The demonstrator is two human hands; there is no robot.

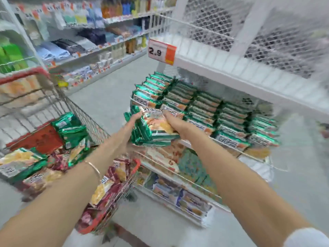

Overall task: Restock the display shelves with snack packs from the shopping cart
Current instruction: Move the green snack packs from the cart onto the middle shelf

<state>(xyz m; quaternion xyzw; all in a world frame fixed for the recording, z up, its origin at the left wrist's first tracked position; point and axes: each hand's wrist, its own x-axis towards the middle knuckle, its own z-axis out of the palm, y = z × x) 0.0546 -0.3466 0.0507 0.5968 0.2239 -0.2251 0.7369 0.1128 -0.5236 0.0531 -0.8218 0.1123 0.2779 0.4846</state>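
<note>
A person's two bare arms reach forward to a white store shelf [249, 155] that carries rows of green snack packs [204, 111]. The picture is blurred by motion.

Between the hands, at the left end of the shelf and just in front of the rows, is a stack of green packs [151, 129] with an orange food picture on the top one. The left hand [132, 120] presses flat against the stack's left side, fingers stretched out. The right hand [175, 123] lies against the stack's right and upper side, fingers also stretched forward; its thumb cannot be made out. The stack is squeezed between the two hands rather than wrapped by either. A thin bracelet [93, 166] circles the left wrist.

Left of the shelf stands a wire cart [85, 114] with red trim. Inside it lie more green packs [71, 131], jumbled and tilted, and red packs [114, 189] heaped at the end of the cart nearest the person.

Above the shelf, a higher white shelf [231, 68] with a mesh back bears a price tag [162, 50] reading 2.9 on its left corner. Below the shelf, lower tiers hold other packs [192, 200] in pale and blue wrappers. Beyond the shelf and to its left, across a grey floor, long aisle shelves [89, 41] carry mixed goods too blurred to tell apart.
</note>
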